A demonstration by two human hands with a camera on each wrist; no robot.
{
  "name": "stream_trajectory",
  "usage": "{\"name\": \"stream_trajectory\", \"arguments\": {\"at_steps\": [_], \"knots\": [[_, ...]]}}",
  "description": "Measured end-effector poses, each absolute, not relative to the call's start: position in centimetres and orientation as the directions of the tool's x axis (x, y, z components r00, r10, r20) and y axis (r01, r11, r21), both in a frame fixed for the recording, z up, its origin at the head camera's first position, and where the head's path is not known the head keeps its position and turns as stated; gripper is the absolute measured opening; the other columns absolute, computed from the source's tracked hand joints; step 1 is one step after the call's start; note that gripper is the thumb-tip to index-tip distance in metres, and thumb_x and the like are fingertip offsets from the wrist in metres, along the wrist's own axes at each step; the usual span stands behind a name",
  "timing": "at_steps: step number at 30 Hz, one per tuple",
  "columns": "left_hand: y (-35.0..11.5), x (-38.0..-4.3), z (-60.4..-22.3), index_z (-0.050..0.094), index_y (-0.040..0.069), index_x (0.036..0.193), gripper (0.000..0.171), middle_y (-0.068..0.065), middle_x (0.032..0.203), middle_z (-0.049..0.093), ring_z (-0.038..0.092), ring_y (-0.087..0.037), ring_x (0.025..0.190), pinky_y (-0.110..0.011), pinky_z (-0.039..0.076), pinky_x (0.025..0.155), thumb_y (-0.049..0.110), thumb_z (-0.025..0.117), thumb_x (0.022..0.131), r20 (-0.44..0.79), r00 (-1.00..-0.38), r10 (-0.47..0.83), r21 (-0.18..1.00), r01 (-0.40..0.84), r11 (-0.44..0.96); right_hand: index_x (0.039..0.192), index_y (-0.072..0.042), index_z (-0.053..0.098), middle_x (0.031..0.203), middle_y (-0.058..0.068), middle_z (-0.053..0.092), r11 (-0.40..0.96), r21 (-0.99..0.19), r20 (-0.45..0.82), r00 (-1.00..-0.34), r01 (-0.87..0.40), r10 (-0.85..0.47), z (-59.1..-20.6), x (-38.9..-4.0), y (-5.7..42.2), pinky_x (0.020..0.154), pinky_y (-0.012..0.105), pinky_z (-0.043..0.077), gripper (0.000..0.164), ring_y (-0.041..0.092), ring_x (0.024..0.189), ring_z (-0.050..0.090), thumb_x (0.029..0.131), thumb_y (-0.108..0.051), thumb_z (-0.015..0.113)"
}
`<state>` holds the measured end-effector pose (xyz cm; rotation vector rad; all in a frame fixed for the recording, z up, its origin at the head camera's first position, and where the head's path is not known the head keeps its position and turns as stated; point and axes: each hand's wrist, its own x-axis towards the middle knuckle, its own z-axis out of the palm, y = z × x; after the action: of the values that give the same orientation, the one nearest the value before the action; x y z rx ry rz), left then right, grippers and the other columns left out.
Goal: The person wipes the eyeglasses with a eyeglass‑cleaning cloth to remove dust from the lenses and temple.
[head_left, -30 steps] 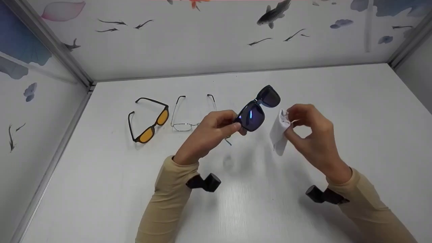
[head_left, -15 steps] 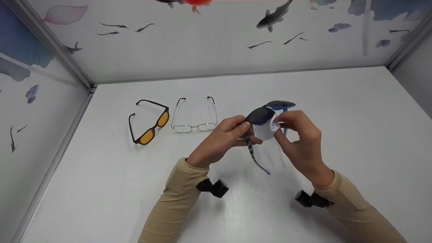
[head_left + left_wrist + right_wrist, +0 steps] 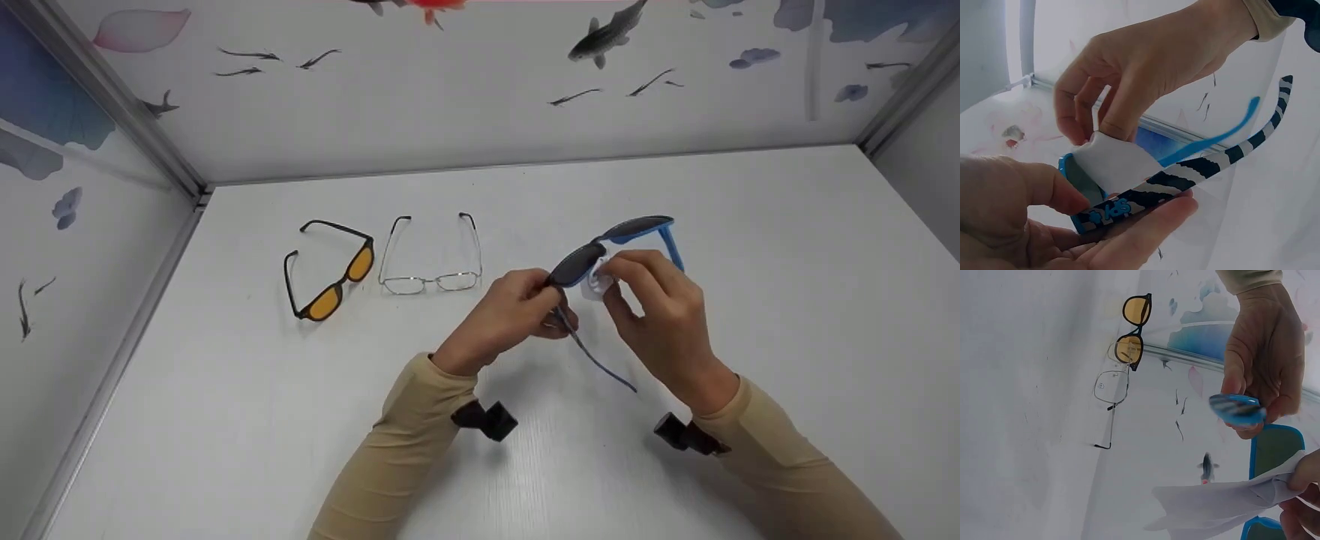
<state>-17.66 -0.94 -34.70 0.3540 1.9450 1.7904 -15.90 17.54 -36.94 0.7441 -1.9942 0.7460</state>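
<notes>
A pair of sunglasses (image 3: 636,228) with dark lenses, blue inner frame and striped temples is held up above the table. My left hand (image 3: 514,311) grips it at the hinge end, thumb on the frame corner and fingers beneath the temple (image 3: 1196,171). My right hand (image 3: 660,319) pinches a folded white cloth (image 3: 598,283) against the inner side of the nearer lens. In the left wrist view the cloth (image 3: 1117,163) covers much of that lens (image 3: 1081,177). The right wrist view shows the cloth (image 3: 1219,506) hanging loose from the right fingertips.
Wire-framed clear glasses (image 3: 430,283) lie unfolded on the white table (image 3: 225,412), left of the hands. Farther left are black-framed glasses with orange lenses (image 3: 328,300), also unfolded. White panels with painted fish (image 3: 607,34) stand along the back and left of the table.
The sunglasses have turned so their inner side and temples show, and moved right with my left hand. My right hand has brought the cloth from beside them onto a lens.
</notes>
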Motion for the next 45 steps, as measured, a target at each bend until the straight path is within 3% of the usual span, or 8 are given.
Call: {"name": "stream_trajectory", "arguments": {"at_steps": [3,7,14,21,26,40,45], "knots": [[-0.5,-17.8,-35.1,0.057,-0.008,0.097,0.022,-0.014,0.084,0.068,0.069,-0.022,0.079,-0.031,0.056,0.073,0.005,0.040,0.099,-0.189,-0.857,0.479,0.981,-0.139,0.138,0.096,0.000,0.065,0.091,0.017,0.063,0.656,-0.177,0.881,-0.415,-0.734,-0.226,-37.1,-16.1,17.4,0.063,0.041,0.054,0.035,0.030,0.075,0.062,0.069,0.021,0.073],[-0.1,-17.9,-35.6,0.058,-0.006,0.095,0.026,-0.013,0.083,0.069,0.069,-0.022,0.078,-0.032,0.056,0.073,0.009,0.037,0.101,-0.213,-0.853,0.476,0.972,-0.137,0.189,0.097,-0.003,0.066,0.091,0.017,0.063,0.670,-0.136,0.892,-0.384,-0.730,-0.238,-37.1,-16.3,17.2,0.061,0.045,0.054,0.037,0.032,0.076,0.063,0.068,0.018,0.076],[0.6,-18.0,-36.4,0.053,0.003,0.086,0.025,-0.011,0.081,0.068,0.069,-0.021,0.073,-0.032,0.057,0.069,0.012,0.035,0.100,-0.208,-0.874,0.439,0.971,-0.129,0.203,0.098,-0.004,0.067,0.090,0.017,0.063,0.693,-0.068,0.885,-0.364,-0.718,-0.290,-37.1,-16.8,16.8,0.063,0.045,0.056,0.028,0.031,0.074,0.064,0.076,0.011,0.074],[0.7,-18.2,-37.0,0.050,0.006,0.079,0.030,-0.006,0.068,0.062,0.064,-0.017,0.061,-0.037,0.057,0.067,0.015,0.032,0.101,-0.187,-0.904,0.385,0.972,-0.114,0.203,0.099,0.000,0.070,0.090,0.017,0.064,0.687,-0.059,0.857,-0.390,-0.724,-0.337,-37.6,-17.1,16.4,0.064,0.044,0.056,0.025,0.030,0.073,0.063,0.077,0.012,0.073],[0.7,-18.5,-37.3,0.049,0.007,0.076,0.030,-0.004,0.061,0.054,0.058,-0.013,0.053,-0.028,0.054,0.057,0.015,0.034,0.101,-0.204,-0.899,0.387,0.964,-0.116,0.239,0.099,0.003,0.069,0.091,0.019,0.063,0.719,-0.029,0.839,-0.408,-0.694,-0.359,-37.8,-17.8,15.8,0.064,0.041,0.056,0.023,0.031,0.075,0.063,0.078,0.013,0.071],[-0.5,-18.7,-36.8,0.053,0.007,0.080,0.037,-0.003,0.062,0.052,0.059,-0.013,0.055,-0.026,0.052,0.058,0.018,0.029,0.106,-0.204,-0.873,0.443,0.969,-0.117,0.216,0.099,0.004,0.062,0.094,0.019,0.059,0.628,-0.034,0.782,-0.412,-0.777,-0.468,-38.9,-18.2,14.9,0.064,0.040,0.057,0.032,0.032,0.078,0.060,0.071,0.015,0.075],[-0.6,-18.7,-36.8,0.051,0.005,0.080,0.034,-0.004,0.062,0.050,0.059,-0.014,0.054,-0.027,0.052,0.057,0.017,0.030,0.103,-0.226,-0.883,0.411,0.962,-0.137,0.234,0.099,0.006,0.063,0.092,0.020,0.060,0.698,-0.026,0.786,-0.446,-0.715,-0.428,-38.7,-17.8,15.2,0.062,0.039,0.057,0.027,0.032,0.078,0.061,0.076,0.015,0.072]]}}
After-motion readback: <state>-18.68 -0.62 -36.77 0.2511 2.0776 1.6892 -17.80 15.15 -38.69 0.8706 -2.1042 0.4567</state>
